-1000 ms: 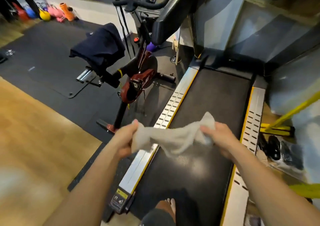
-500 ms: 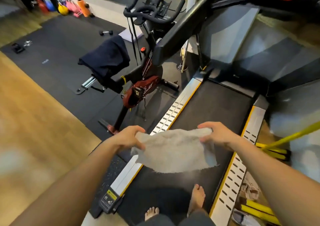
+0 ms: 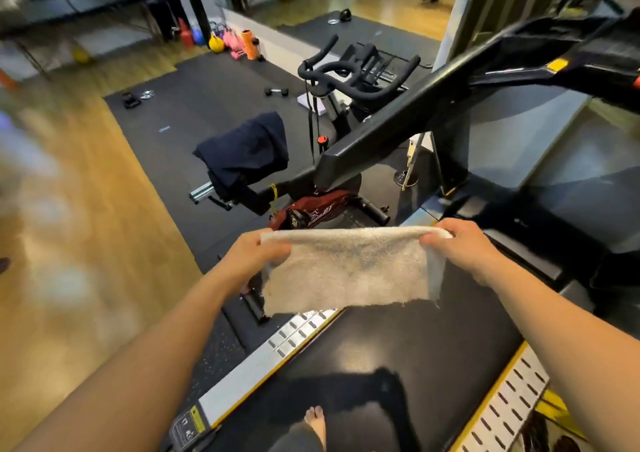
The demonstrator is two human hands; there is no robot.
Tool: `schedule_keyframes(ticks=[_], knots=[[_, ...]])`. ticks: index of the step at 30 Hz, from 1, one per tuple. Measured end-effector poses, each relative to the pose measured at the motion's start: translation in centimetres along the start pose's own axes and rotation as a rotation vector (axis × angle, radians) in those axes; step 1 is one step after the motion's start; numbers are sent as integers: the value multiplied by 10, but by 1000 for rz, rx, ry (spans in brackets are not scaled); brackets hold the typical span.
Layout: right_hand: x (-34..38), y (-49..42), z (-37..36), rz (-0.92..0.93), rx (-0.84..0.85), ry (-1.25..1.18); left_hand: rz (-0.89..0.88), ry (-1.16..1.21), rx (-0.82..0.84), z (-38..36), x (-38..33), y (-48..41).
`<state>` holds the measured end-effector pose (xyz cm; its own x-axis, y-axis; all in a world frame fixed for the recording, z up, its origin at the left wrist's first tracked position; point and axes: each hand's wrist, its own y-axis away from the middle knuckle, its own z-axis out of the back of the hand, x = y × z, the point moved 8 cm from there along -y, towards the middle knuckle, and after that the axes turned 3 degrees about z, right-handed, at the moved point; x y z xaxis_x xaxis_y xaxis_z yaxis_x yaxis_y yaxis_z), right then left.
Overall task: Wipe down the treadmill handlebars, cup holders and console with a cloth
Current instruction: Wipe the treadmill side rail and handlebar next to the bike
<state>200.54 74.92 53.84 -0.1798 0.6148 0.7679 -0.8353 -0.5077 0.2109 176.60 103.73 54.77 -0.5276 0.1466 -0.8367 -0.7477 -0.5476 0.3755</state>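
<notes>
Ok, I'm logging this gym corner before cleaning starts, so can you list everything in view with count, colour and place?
beige terry cloth: one, beige, stretched in the air above the treadmill belt.
black treadmill: one, black belt, silver yellow-edged rails, underfoot; its black handlebar rises to the right.
black and red spin bike: one, left of the treadmill.
black rubber floor mat: one, under the bike.
dark navy garment: one, draped over the bike's saddle.
small black dumbbell: one, on the mat behind the bike.
orange foam roller: one, by the far wall.
yellow ball: one, beside the roller.
bare foot: one, on the belt.
left hand: pinches the cloth's top left corner.
right hand: pinches its top right corner.
</notes>
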Motion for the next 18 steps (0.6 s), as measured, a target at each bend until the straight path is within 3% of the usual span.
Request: schedule_keyframes(ticks=[4, 7, 12, 18], knots=[[39, -37, 10, 56, -218, 12, 58, 311, -49, -18, -27, -27], [91, -44, -3, 199, -262, -26, 54, 532, 2, -51, -44, -52], [147, -29, -81, 458, 51, 53, 110, 977, 129, -114, -66, -73], [130, -50, -98, 492, 318, 151, 41, 921, 121, -109, -53, -114]])
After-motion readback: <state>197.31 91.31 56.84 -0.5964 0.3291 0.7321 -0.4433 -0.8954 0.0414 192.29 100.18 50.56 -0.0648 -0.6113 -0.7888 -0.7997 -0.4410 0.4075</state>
